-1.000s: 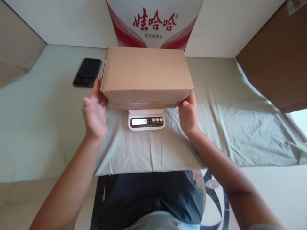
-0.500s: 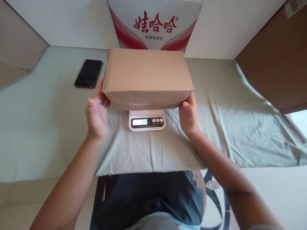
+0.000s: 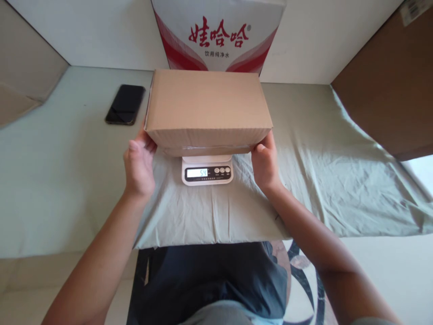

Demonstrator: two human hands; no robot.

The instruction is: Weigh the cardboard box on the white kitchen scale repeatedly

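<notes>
I observe the cardboard box [image 3: 208, 106] seated on the white scale [image 3: 207, 170], directly between both hands. The left hand [image 3: 139, 167] lies flat and open against the box's left near corner; the right hand [image 3: 266, 164] lies open against its right near corner, neither hand curled around it. The scale rests on the green cloth [image 3: 304, 180].

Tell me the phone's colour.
Black; the phone shows in the head view, left of the box.
</notes>
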